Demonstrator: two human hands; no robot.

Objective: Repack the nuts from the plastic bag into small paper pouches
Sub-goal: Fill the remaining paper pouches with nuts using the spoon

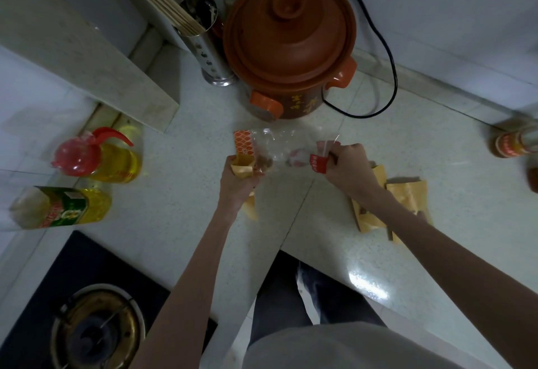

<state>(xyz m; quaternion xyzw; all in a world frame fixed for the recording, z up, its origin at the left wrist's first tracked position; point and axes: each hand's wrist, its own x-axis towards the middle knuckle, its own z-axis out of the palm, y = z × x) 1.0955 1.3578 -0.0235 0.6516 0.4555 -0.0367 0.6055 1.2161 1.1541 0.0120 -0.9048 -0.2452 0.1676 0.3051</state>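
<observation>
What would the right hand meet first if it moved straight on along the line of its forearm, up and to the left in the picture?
Probably the plastic bag that the right hand already pinches; beyond it, the clay cooker. Depth is unclear, since hand and bag seem raised above the counter.

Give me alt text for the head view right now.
Over a pale counter, the left hand holds an open paper pouch at the mouth of a clear plastic bag, whose other end the right hand grips. More pouches lie to the right; a brown cooker stands behind.
</observation>
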